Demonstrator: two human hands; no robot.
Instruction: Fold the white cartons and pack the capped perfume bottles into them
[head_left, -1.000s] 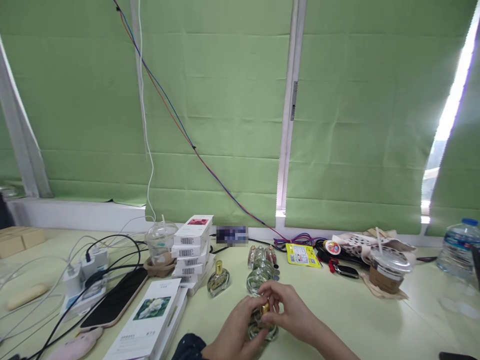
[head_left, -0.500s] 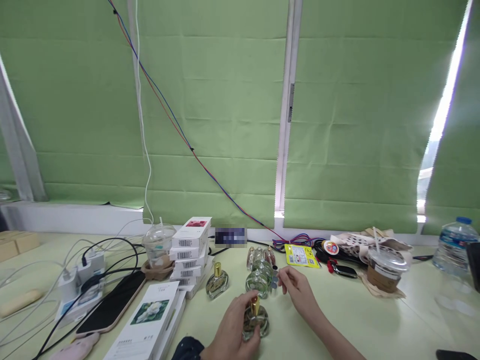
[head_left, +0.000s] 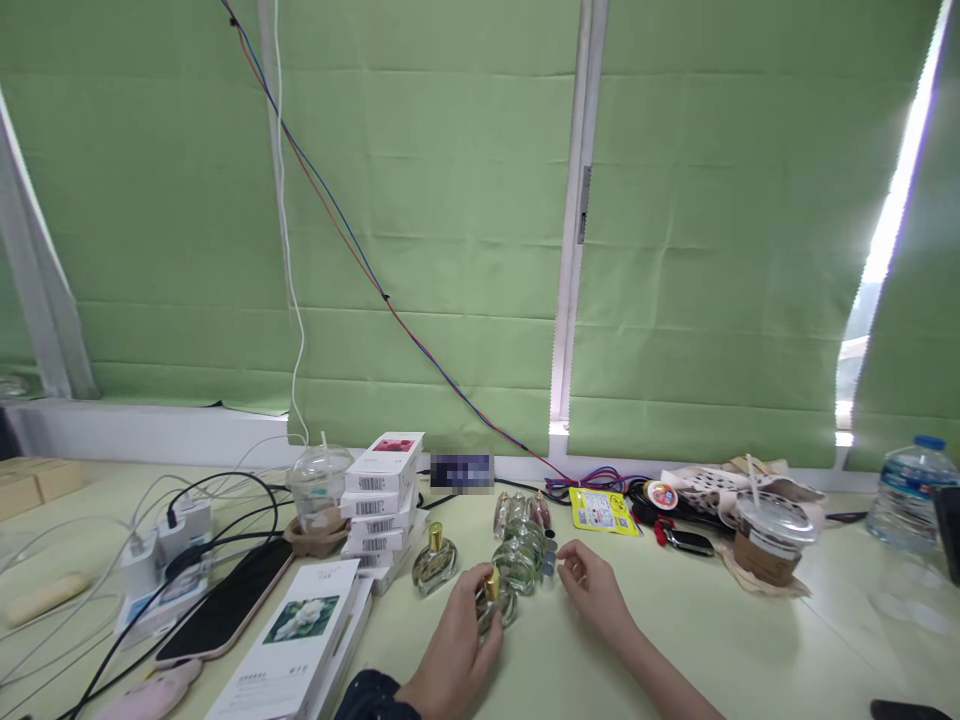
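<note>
My left hand (head_left: 459, 640) is closed around a small glass perfume bottle (head_left: 508, 606) with a gold neck, its fingers covering much of the glass. My right hand (head_left: 596, 588) rests over the table with fingers curled; whether anything is pinched in them I cannot make out. Beside its fingertips lie several small dark round caps (head_left: 550, 566). Between the hands and the wall stand clear glass bottles (head_left: 517, 558), with pinkish ones (head_left: 540, 508) behind them. Another gold-necked perfume bottle (head_left: 435, 562) stands upright to the left.
Left of the bottles are stacked white boxes (head_left: 379, 505), a flat white box with a flower picture (head_left: 289, 645), a phone (head_left: 225, 605) and chargers with cables (head_left: 150, 565). A yellow packet (head_left: 604, 511), a lidded drink cup (head_left: 771, 545) and a water bottle (head_left: 911, 490) stand to the right.
My left hand has shifted left and slightly away from me with the perfume bottle. My right hand has moved a little, staying beside the caps.
</note>
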